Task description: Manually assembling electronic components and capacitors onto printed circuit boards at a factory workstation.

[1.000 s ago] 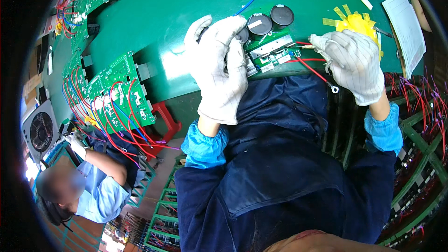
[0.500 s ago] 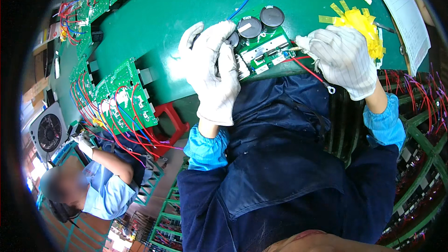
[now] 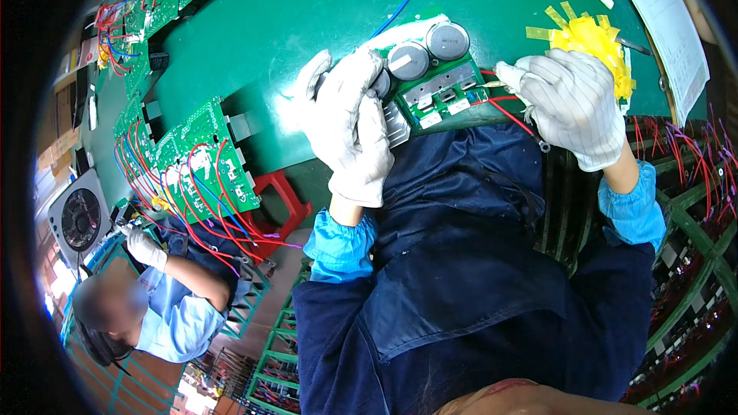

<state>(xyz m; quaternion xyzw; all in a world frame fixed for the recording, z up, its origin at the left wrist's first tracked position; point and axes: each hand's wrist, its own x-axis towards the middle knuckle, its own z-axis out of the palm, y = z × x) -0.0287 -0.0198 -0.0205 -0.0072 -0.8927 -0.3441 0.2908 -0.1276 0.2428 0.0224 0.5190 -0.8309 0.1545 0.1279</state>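
My left hand, in a white glove, grips the left end of a green circuit board at the near edge of the green table. The board carries two round grey capacitors and a metal heat sink. My right hand, also gloved, pinches a red wire at the board's right end. A blue wire runs from the board toward the back of the table.
Yellow tape strips sit by my right hand, with white paper sheets at the far right. Green boards with red and blue wires lie at left. Another person in light blue sits lower left beside a fan.
The view has shifted; both hands and the board sit a little lower and closer. My right hand has moved in onto the red wire at the board's right end.
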